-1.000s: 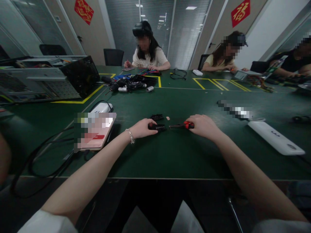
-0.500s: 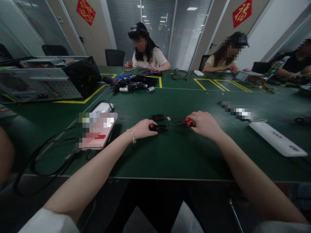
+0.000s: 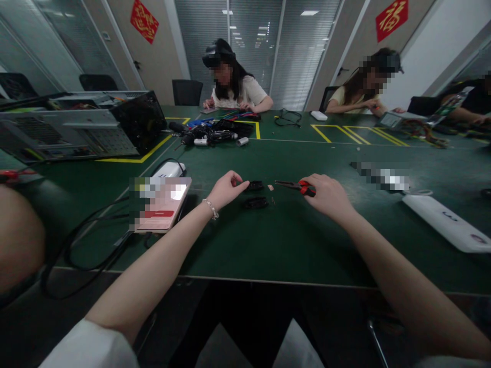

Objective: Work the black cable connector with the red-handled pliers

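1. Gripping red-handled pliers (image 3: pixel 297 186), the right hand (image 3: pixel 328 197) is closed round the handles at centre frame, nose pointing left.
2. The left hand (image 3: pixel 226 188) brings pinched fingertips to a small black part (image 3: pixel 255 185) on the green table (image 3: pixel 268 245); whether it actually grips it cannot be told.
3. A second black part (image 3: pixel 256 203) lies loose just below, with tiny bits (image 3: pixel 270 187) between the two, so the pieces appear to be apart, with work on them seemingly unfinished.
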{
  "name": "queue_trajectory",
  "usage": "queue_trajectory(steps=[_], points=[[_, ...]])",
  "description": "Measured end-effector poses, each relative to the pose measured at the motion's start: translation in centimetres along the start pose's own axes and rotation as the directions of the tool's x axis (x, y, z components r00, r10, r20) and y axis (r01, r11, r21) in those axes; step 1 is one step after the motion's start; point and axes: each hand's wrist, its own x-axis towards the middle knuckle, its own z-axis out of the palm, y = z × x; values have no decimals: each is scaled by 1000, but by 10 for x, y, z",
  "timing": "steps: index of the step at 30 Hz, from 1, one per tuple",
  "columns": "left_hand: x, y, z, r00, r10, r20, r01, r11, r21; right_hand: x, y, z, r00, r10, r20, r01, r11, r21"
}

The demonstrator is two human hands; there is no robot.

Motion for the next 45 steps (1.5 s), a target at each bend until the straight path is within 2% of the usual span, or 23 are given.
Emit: queue_trajectory(steps=[2, 3, 6, 14, 27, 31, 35, 41, 45], points=[[3, -3, 7, 993, 44, -108, -39, 998, 44, 0, -1, 1, 1000, 4, 7, -4, 1000, -6], [4, -4, 11, 989, 78, -128, -71, 996, 58, 0, -2, 1, 1000, 4, 9, -4, 1000, -7], [7, -6, 20, 983, 154, -98, -146, 986, 79, 0, -3, 4, 1000, 2, -4, -2, 1000, -9], [14, -11, 28, 985, 172, -4, -170, 981, 97, 0, -3, 10, 998, -14, -56, 17, 998, 66], [20, -15, 32, 975, 221, -25, -213, 961, 176, 0, -6, 17, 994, -70, -82, 82, 985, 149], [20, -16, 30, 985, 166, -44, -162, 984, 73, -1, -9, 14, 991, -82, -109, 93, 991, 99], [19, -16, 30, 986, 133, -100, -145, 982, -122, 1, -12, 3, 979, -126, -162, 124, 992, -26], [16, -14, 34, 984, 150, -95, -176, 903, -391, 22, -12, -24, 967, -105, -234, 90, 993, -73], [14, -16, 38, 981, 166, -102, -195, 838, -509, 35, -6, -28, 958, -118, -260, 91, 989, -114]])
